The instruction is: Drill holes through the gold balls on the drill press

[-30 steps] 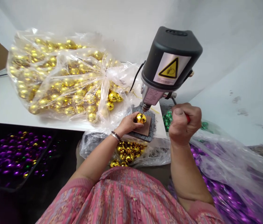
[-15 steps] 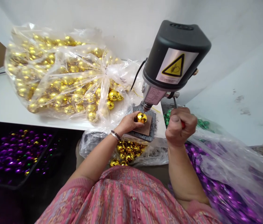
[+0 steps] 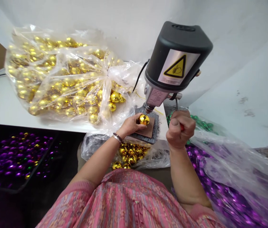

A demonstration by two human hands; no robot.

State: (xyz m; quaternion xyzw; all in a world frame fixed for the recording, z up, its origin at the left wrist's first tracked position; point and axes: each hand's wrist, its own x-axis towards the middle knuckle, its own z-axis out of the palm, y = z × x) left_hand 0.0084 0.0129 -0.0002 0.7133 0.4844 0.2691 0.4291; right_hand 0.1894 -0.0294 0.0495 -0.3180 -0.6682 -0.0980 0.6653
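My left hand holds a mirrored gold ball down on the brown pad of a bench drill's dark metal base. The thin drill bit meets the top of the ball. Above it stands the black drill head, with a yellow warning label. My right hand is closed around the red grip of the drill's feed lever, to the right of the drill. Most of that grip is hidden by my fingers.
A large transparent bag of gold balls lies on the white table behind the drill. A smaller bag of gold balls sits near my lap. Purple balls fill a dark tray at left and a bag at right, with green balls beyond.
My right hand and the lever have moved left and slightly down. The gold ball stays under the bit in my left hand.
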